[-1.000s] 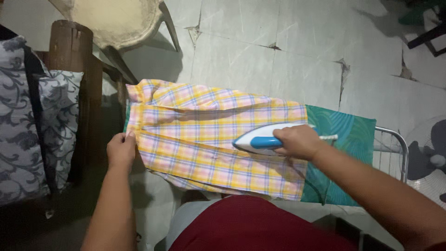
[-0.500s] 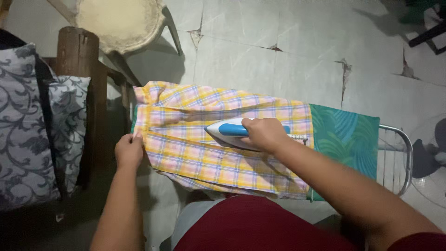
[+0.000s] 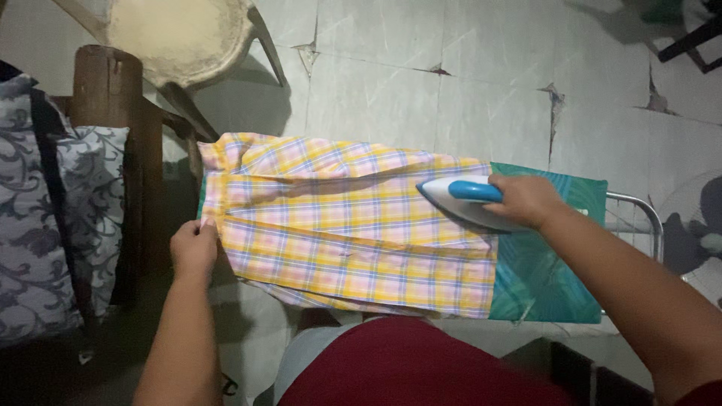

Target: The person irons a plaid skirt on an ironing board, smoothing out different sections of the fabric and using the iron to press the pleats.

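Plaid cloth [image 3: 338, 225] spread flat over green ironing board [image 3: 560, 259]; soft, light, apt to shift, best pinned at its edge. Left hand [image 3: 194, 248] pinching left hem. Right hand [image 3: 526, 201] closed around blue-white iron [image 3: 462, 199], now back at cloth's right end, away from middle.

The iron's handle [image 3: 475, 191] is partly hidden under the right hand [image 3: 526, 201]. Cut off by edges: plastic chair [image 3: 180, 37] at top, patterned cushion [image 3: 30, 218] at left, fan [image 3: 703, 240] at right.
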